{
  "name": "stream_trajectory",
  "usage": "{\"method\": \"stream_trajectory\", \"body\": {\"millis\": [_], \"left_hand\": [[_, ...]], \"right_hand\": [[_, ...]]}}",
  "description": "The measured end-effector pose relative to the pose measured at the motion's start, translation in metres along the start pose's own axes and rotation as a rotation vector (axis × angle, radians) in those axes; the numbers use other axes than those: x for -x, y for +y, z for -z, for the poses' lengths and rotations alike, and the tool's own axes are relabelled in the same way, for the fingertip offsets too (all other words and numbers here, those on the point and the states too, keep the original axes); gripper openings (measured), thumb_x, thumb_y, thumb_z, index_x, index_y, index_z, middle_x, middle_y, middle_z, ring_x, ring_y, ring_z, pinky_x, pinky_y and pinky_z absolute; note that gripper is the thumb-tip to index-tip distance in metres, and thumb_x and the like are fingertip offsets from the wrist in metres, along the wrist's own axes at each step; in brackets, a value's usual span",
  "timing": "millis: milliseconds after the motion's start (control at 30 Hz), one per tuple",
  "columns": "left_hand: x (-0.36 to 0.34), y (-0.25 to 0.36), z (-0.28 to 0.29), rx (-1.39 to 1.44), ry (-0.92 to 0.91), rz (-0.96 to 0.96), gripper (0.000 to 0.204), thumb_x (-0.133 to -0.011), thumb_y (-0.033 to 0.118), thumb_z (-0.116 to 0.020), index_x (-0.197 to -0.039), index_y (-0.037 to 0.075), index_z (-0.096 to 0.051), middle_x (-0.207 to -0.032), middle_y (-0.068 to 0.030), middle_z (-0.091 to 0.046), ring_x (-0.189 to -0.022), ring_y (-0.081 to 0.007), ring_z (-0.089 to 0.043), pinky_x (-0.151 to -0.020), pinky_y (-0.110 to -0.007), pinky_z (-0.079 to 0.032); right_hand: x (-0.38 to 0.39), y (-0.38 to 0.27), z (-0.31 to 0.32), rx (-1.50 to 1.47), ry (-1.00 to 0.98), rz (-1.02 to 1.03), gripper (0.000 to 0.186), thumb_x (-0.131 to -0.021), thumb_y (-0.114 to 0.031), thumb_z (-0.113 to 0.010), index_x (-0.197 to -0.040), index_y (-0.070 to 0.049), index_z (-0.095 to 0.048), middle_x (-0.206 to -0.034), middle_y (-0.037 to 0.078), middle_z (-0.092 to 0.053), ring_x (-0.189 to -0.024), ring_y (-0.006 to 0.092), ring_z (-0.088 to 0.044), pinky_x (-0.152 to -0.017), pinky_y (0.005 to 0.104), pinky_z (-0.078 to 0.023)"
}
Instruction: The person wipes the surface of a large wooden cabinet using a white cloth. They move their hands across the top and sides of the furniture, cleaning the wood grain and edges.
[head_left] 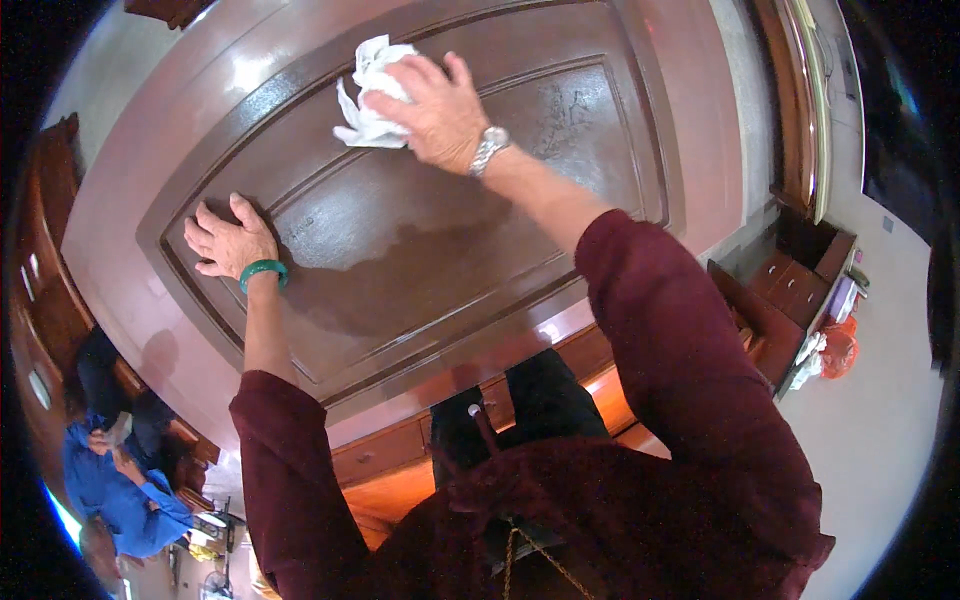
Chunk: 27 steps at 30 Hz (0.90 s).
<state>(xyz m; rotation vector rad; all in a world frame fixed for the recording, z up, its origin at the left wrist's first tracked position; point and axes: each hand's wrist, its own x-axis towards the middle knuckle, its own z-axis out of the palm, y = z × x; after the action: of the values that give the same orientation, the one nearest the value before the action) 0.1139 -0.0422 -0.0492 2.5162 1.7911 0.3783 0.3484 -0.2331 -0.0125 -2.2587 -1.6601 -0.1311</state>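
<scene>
A large dark reddish-brown wooden door panel (pixel 430 230) with raised moulding fills the middle of the view. My right hand (pixel 435 105), with a silver wristwatch, presses a crumpled white cloth (pixel 368 95) against the upper part of the inner panel. My left hand (pixel 228 240), wearing a green bangle, lies flat with fingers spread on the moulding at the panel's left side. Both arms are in dark maroon sleeves. A wet-looking sheen covers the panel between the hands.
A person in blue (pixel 115 485) sits at the lower left beside dark wooden furniture. A wooden cabinet with drawers (pixel 795 285) stands at the right, with an orange bag (pixel 840 350) beside it on a pale floor. A brass-edged frame (pixel 815 90) rises at the upper right.
</scene>
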Motion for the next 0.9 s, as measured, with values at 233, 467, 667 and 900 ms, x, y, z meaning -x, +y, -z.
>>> {"method": "stream_trajectory", "body": {"millis": [233,467,667,900], "left_hand": [[0.000,-0.001,0.000,-0.022,0.032,-0.011,0.059,-0.088,0.053,-0.045,-0.130,0.011,-0.043,-0.142,-0.0136,-0.033,-0.134,-0.0288,-0.026,-0.102,-0.063,-0.019],[-0.004,-0.004,-0.005,-0.069,0.045,-0.022,0.060,-0.089,0.053,-0.045,-0.131,0.011,-0.042,-0.142,-0.0135,-0.033,-0.135,-0.0284,-0.025,-0.101,-0.064,-0.021],[-0.003,-0.001,-0.001,-0.061,0.031,-0.007,0.061,-0.088,0.054,-0.046,-0.133,0.013,-0.041,-0.141,-0.0135,-0.034,-0.135,-0.0290,-0.025,-0.102,-0.064,-0.020],[-0.007,0.001,-0.003,-0.022,0.061,-0.011,0.060,-0.085,0.051,-0.049,-0.129,0.012,-0.044,-0.141,-0.0150,-0.034,-0.135,-0.0306,-0.025,-0.102,-0.065,-0.018]], "right_hand": [[0.050,0.149,0.074,0.559,0.117,-0.331,0.029,-0.080,-0.029,-0.057,-0.104,-0.014,-0.063,-0.105,0.013,-0.056,-0.103,0.0323,-0.050,-0.088,0.0529,-0.039],[0.185,0.126,0.101,0.377,-0.175,-0.590,0.049,-0.080,-0.020,-0.062,-0.127,-0.022,-0.049,-0.135,0.014,-0.041,-0.129,0.0353,-0.033,-0.101,0.0608,-0.027],[0.275,0.066,0.121,0.321,-0.139,-0.684,0.046,-0.076,-0.026,-0.066,-0.118,-0.011,-0.054,-0.120,0.024,-0.045,-0.115,0.0420,-0.041,-0.097,0.0536,-0.033],[0.268,0.067,0.091,0.446,0.070,-0.777,0.038,-0.079,-0.036,-0.066,-0.101,-0.006,-0.060,-0.104,0.022,-0.052,-0.103,0.0393,-0.044,-0.091,0.0501,-0.035]]}}
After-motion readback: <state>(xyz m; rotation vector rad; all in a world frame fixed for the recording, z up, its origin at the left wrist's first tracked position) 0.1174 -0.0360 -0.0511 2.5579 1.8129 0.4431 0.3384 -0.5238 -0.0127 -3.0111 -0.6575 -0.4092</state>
